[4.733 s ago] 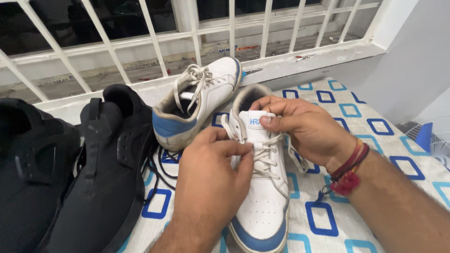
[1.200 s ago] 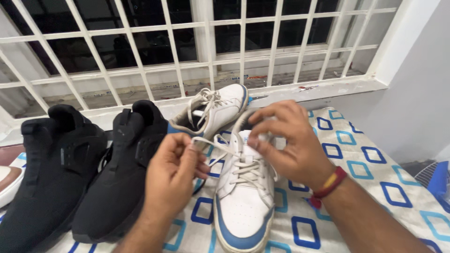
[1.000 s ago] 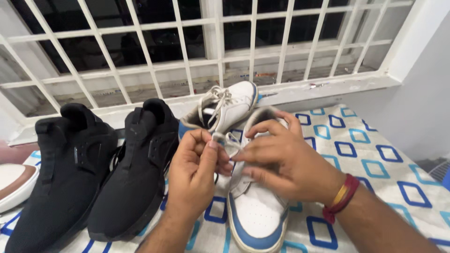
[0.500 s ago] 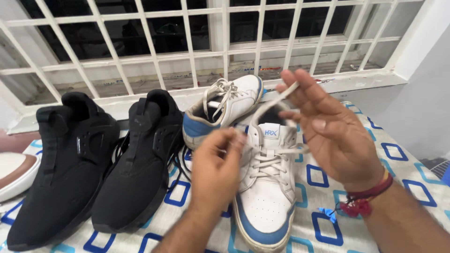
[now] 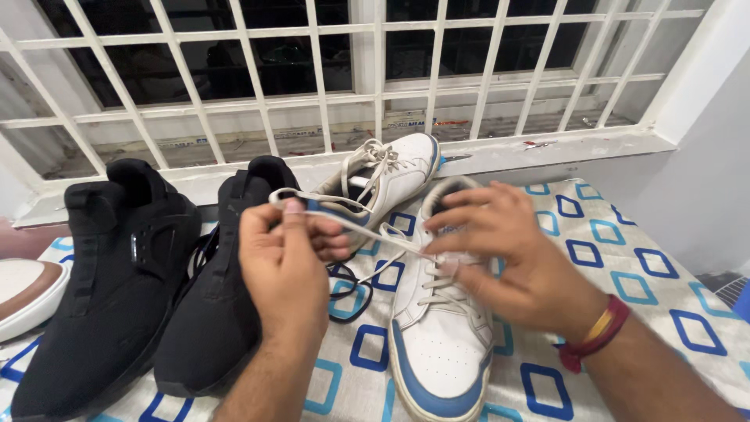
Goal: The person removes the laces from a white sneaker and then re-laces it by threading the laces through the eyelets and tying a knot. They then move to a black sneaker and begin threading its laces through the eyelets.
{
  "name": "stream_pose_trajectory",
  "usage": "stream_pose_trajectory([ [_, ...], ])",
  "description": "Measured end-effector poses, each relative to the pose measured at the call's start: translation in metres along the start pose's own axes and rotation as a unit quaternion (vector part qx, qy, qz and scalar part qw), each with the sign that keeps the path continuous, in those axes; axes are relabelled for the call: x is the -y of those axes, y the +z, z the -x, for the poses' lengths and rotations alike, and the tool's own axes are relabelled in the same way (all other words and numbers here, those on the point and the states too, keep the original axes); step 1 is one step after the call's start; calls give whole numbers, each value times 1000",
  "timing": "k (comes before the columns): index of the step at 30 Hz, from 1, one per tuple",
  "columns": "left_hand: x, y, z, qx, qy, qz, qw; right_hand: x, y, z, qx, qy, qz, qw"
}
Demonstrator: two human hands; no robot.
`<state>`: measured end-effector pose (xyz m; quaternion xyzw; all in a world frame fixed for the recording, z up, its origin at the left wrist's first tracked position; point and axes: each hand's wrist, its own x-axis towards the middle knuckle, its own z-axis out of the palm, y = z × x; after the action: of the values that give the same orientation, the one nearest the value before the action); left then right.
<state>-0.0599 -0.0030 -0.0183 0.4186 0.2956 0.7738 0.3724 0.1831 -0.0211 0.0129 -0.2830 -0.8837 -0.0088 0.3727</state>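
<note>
A white and blue sneaker [image 5: 439,352] lies toe toward me on a patterned cloth [image 5: 625,266]. My left hand [image 5: 285,266] pinches a loop of its white lace [image 5: 367,227], drawn taut up and to the left. Over the sneaker's tongue, my right hand [image 5: 516,262] pinches the lace near the eyelets, with red and yellow threads around its wrist. The matching sneaker [image 5: 387,176] leans on its side just behind, against the window ledge.
Two black sneakers [image 5: 101,273] [image 5: 219,305] stand side by side on the left. A white and brown shoe [image 5: 23,293] pokes in at the far left edge. A white barred window grille [image 5: 351,70] runs along the back; a grey wall is at the right.
My left hand has risen and pulled a lace loop out to the left. My right hand has dropped from a raised, spread pose onto the sneaker's tongue.
</note>
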Motion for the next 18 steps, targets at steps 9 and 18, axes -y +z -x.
stream_pose_trajectory([
  [9,4,1,0,10,-30,61,998,11,8,-7,77,60,-86,992],
  [18,15,26,46,294,176,-315,885,-2,3,4,-15,99,-367,925],
])
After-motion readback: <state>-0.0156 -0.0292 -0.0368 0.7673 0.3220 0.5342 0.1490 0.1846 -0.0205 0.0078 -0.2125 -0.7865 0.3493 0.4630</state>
